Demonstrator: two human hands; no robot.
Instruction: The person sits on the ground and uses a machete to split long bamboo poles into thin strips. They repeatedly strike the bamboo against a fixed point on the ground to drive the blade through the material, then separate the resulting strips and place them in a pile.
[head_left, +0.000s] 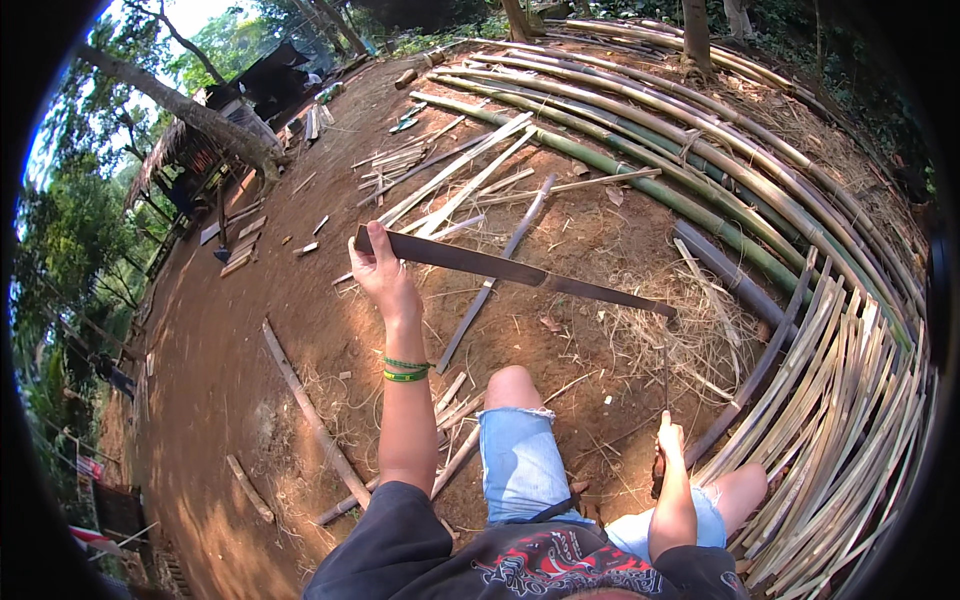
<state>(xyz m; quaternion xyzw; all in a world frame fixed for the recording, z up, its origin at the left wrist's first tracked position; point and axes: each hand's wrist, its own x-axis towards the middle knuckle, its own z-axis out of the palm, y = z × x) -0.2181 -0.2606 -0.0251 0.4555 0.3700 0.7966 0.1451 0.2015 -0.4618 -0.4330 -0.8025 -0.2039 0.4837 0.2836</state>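
Note:
My left hand (384,275), raised at centre left, grips one end of a long, flat, dark brown bamboo strip (490,266). The thumb presses on its face near the end. From there the strip slants down to the right, and its other end hangs over a heap of pale shavings (650,335). Low on the right, beside my knee, my right hand (670,437) is closed around the handle of a knife. Its narrow blade (666,375) points away from me, seen nearly edge-on. The tip comes close to the strip's far end; contact cannot be made out.
Split bamboo slats (840,420) lie piled at my right. Long bamboo poles (640,155) stretch across the far right. Loose sticks (310,410) and a dark pole (500,265) lie on the bare soil. A tree trunk (185,105) leans by a thatched shelter (165,150).

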